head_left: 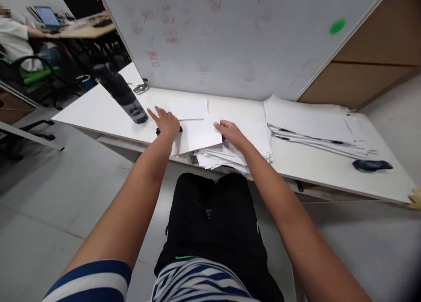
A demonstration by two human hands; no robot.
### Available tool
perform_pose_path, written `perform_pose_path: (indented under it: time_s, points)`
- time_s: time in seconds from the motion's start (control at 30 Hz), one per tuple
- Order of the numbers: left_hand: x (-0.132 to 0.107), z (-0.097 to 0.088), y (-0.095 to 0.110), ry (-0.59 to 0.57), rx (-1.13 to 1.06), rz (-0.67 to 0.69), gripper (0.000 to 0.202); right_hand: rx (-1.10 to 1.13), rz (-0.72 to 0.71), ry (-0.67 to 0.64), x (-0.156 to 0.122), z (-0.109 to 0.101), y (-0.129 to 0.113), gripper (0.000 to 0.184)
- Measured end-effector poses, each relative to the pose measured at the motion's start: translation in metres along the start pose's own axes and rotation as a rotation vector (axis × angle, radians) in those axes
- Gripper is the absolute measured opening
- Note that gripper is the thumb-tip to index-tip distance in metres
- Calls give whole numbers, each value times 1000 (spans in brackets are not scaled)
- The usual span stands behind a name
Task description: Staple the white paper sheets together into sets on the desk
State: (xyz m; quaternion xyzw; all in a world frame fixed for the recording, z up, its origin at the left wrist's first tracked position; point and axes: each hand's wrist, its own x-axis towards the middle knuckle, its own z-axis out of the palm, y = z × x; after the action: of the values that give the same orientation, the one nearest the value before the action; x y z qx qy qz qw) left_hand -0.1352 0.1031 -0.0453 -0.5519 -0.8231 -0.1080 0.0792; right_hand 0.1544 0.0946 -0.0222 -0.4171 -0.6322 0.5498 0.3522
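Note:
My right hand (233, 134) pinches the right edge of a white sheet of paper (200, 136) between thumb and fingers. The sheet lies partly over an uneven stack of papers (226, 158) at the front edge of the white desk (98, 104). My left hand (168, 123) is over the sheet's left end with its fingers spread. Under that wrist a small black object (180, 129) sticks out on both sides, mostly hidden, so its kind does not show. Just left of the hand stands a dark bottle (123, 96).
A whiteboard (210, 43) with faint red writing rises behind the desk. On the right lie a larger pile of papers (305, 122) and a dark cloth-like item (371, 165). A shiny metal object (140, 89) sits behind the bottle. At far left a person (16, 41) sits near a laptop (48, 17).

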Motion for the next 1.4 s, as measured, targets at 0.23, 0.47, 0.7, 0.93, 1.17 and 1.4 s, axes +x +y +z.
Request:
perform_pose_path:
  time_s: [0.23, 0.47, 0.7, 0.93, 1.17, 1.4]
  points:
    - [6, 2, 3, -9, 1, 18, 60, 12, 47, -54, -12, -2, -15, 34]
    - [-4, 8, 5, 89, -56, -81, 52, 39, 33, -56, -9, -2, -13, 27]
    - [0, -10, -8, 140, -473, -297, 48, -9, -1, -43, 0, 0, -3, 25]
    - [-58, -11, -51, 394, -499, -369, 43, -205, -49, 57, 2, 6, -5, 24]
    - [-72, 21, -67, 375, -354, -332, 40, -270, -30, 89, -7, 8, -13, 23]
    - [-70, 17, -70, 344, -306, -281, 43, -448, 49, 135, -5, 23, -39, 20]
